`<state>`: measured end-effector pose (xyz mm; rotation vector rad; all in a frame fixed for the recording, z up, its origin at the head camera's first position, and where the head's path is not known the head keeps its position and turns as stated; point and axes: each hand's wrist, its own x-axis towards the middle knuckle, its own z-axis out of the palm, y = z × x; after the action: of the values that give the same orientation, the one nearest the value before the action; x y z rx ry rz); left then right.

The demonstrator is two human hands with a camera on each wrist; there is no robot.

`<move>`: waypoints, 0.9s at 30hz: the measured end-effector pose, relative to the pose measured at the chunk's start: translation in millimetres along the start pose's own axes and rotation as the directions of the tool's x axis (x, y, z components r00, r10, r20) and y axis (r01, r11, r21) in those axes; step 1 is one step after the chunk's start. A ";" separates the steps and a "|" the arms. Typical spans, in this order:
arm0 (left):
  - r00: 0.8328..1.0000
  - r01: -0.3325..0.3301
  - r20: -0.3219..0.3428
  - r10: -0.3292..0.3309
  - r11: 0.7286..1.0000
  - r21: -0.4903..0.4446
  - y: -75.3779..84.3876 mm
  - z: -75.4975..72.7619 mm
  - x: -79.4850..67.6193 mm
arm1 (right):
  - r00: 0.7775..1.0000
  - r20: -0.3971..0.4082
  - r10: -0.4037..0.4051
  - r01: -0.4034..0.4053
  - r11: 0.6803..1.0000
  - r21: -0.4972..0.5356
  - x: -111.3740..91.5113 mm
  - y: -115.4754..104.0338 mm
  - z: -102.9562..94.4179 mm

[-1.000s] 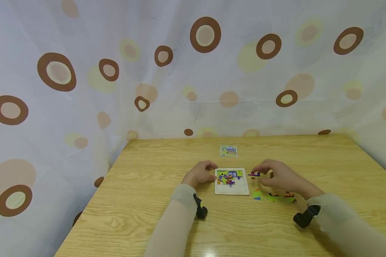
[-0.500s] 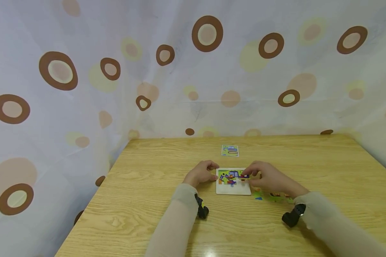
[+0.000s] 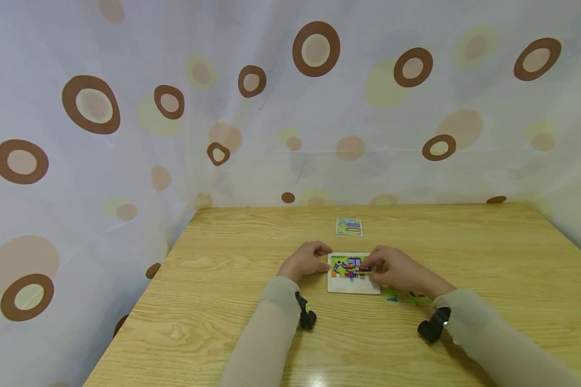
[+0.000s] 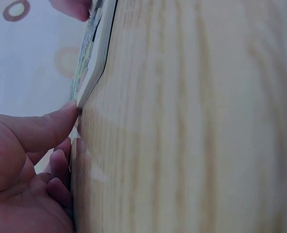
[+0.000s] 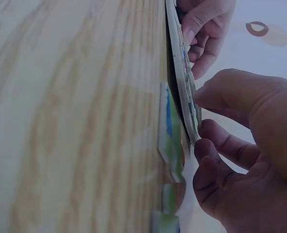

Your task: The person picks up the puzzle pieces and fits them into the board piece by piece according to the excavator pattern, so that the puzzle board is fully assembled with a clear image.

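Spotted sheeting [image 3: 319, 174] around a wooden table [image 3: 198, 301]

Pale, faintly creased, the sheeting stands behind the table and along both sides, printed with brown-rimmed ovals [image 3: 316, 49], peach blobs [image 3: 351, 148] and soft yellow spots [image 3: 381, 91]. The tabletop shows light, wavy grain, and a small white glare [image 3: 317, 380] shines toward the near side.

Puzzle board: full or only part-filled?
Part-filled. In the head view, coloured pieces cover much of its far section, but the near strip of the board is bare white; loose pieces lie beside it.
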<state>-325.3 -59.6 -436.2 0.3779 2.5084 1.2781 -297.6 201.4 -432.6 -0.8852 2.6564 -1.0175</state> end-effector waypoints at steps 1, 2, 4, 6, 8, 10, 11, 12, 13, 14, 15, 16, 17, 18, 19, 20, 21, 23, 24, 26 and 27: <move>1.000 0.000 0.000 0.000 1.000 0.003 0.0 0.2 0.2 | 1.000 0.002 0.001 -0.001 1.000 -0.003 0.3 0.4 0.3; 1.000 -0.002 -0.001 0.002 1.000 0.008 -0.1 0.2 0.6 | 1.000 0.003 0.001 -0.001 1.000 -0.004 0.6 0.6 0.6; 1.000 -0.001 0.000 0.001 1.000 0.010 -0.2 0.2 1.1 | 1.000 0.009 0.004 -0.004 1.000 0.004 1.0 1.1 1.0; 1.000 -0.002 -0.001 0.002 1.000 0.010 -0.3 0.3 1.5 | 1.000 0.009 0.009 -0.009 1.000 0.008 1.5 2.0 1.3; 1.000 0.000 0.000 0.000 1.000 0.004 -0.4 0.3 1.9 | 1.000 0.008 0.018 -0.018 1.000 0.015 2.2 2.7 1.8; 1.000 0.002 -0.001 -0.002 1.000 -0.001 -0.5 0.3 1.9 | 0.999 0.005 0.033 -0.033 0.999 0.020 2.9 2.9 2.3; 1.000 0.002 -0.002 -0.002 1.000 -0.002 -0.4 0.4 1.9 | 0.999 0.002 0.042 -0.042 0.999 0.021 3.2 2.8 2.7; 1.000 0.003 -0.002 -0.003 1.000 -0.005 -0.3 0.4 1.8 | 0.999 0.002 0.051 -0.051 0.998 0.023 3.6 2.8 3.0; 1.000 0.004 -0.002 -0.004 1.000 -0.008 -0.2 0.4 1.8 | 0.998 0.000 0.061 -0.061 0.998 0.023 3.9 2.5 3.5; 1.000 0.005 -0.002 -0.005 1.000 -0.009 -0.1 0.4 1.8 | 0.998 -0.001 0.068 -0.068 0.997 0.023 4.3 2.2 3.7; 1.000 0.005 -0.003 -0.005 1.000 -0.010 -0.1 0.4 1.7 | 0.997 -0.001 0.078 -0.078 0.997 0.022 4.5 1.4 3.8; 1.000 0.006 -0.002 -0.006 1.000 -0.013 -0.1 0.4 1.6 | 0.997 -0.001 0.080 -0.080 0.997 0.021 4.9 0.6 3.7; 1.000 0.007 -0.003 -0.007 1.000 -0.014 -0.2 0.4 1.7 | 0.996 -0.002 0.090 -0.090 0.996 0.018 5.2 -0.4 3.8; 1.000 0.007 -0.002 -0.007 1.000 -0.015 -0.4 0.4 1.7 | 0.996 -0.001 0.091 -0.091 0.996 0.018 5.2 -1.4 3.6; 1.000 0.006 -0.001 -0.006 1.000 -0.014 -0.7 0.4 2.0 | 0.996 -0.002 0.093 -0.093 0.995 0.020 5.3 -3.0 3.2; 1.000 0.005 -0.001 -0.005 1.000 -0.012 -1.0 0.5 2.1 | 0.995 -0.003 0.097 -0.097 0.995 0.024 5.5 -4.1 2.9; 1.000 0.005 -0.001 -0.005 1.000 -0.009 -1.1 0.5 2.1 | 0.995 -0.003 0.099 -0.098 0.995 0.029 5.6 -5.2 2.7; 1.000 0.005 0.000 -0.005 1.000 -0.010 -1.2 0.5 2.2 | 0.995 -0.003 0.104 -0.104 0.994 0.037 5.6 -6.3 2.4; 1.000 0.003 0.001 -0.003 1.000 -0.008 -0.9 0.5 2.0 | 0.994 -0.002 0.105 -0.105 0.994 0.041 5.8 -6.9 2.1; 1.000 0.006 0.001 -0.006 1.000 -0.011 -0.4 0.5 1.5 | 0.993 -0.001 0.122 -0.122 0.992 0.043 6.6 -7.1 2.5; 1.000 0.008 0.001 -0.008 1.000 -0.012 -0.1 0.5 1.1 | 0.992 0.003 0.123 -0.123 0.991 0.042 7.0 -7.1 2.6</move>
<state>-326.2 -58.9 -436.7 0.3652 2.4981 1.2893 -299.0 191.7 -429.5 -0.7030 2.6413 -1.0402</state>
